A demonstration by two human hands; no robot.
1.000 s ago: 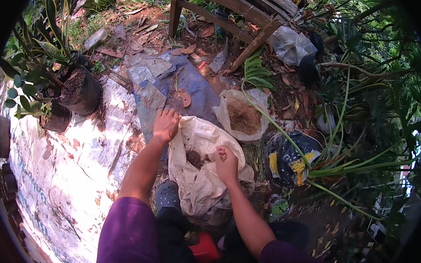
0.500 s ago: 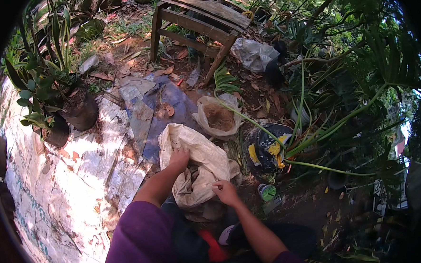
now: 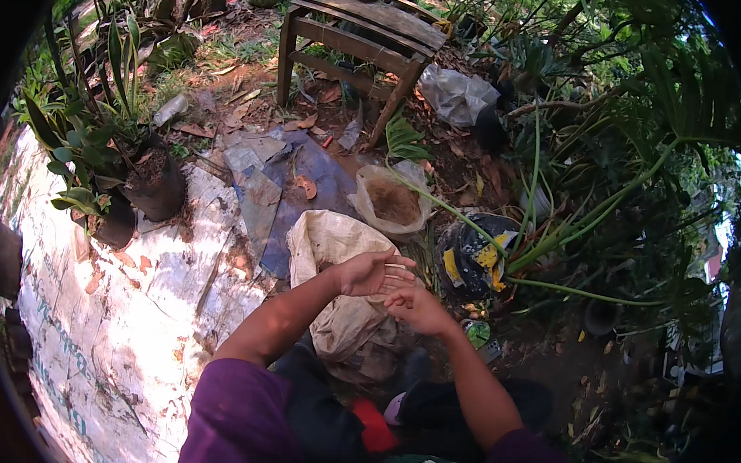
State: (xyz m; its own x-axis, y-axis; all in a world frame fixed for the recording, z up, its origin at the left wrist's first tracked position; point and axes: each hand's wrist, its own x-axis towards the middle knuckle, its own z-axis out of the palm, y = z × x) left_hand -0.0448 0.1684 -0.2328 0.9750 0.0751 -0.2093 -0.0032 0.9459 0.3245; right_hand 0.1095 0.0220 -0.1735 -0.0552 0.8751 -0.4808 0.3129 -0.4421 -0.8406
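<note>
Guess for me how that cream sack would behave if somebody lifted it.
The cream sack would likely flop, since its sides lie in loose folds. Its rim might cave inward, as it looks thin and uneven.

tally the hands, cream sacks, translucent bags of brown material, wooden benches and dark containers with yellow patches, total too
Left hand and right hand: 2
Cream sack: 1
Translucent bag of brown material: 1
Wooden bench: 1
Dark container with yellow patches: 1
Total: 6
</note>
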